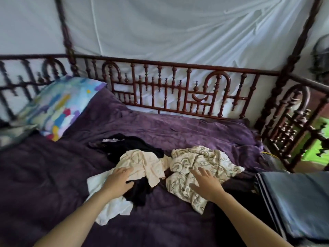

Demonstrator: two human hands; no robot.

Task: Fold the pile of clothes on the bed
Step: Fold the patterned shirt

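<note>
A loose pile of clothes lies in the middle of the purple bedspread [160,125]. It holds a plain cream garment [142,163], a cream patterned garment [201,163], a black garment [135,145] and a white garment [114,205]. My left hand [119,180] reaches over the cream and white pieces, fingers spread and touching the cream cloth. My right hand [206,184] hovers on the patterned garment with its fingers straight and spread. Neither hand grips anything.
A colourful pillow [60,107] leans at the back left. A dark red carved bed rail [178,90] runs along the far side with white netting behind. Folded blue-grey cloth [295,202] lies at the right edge beside another rail [292,125].
</note>
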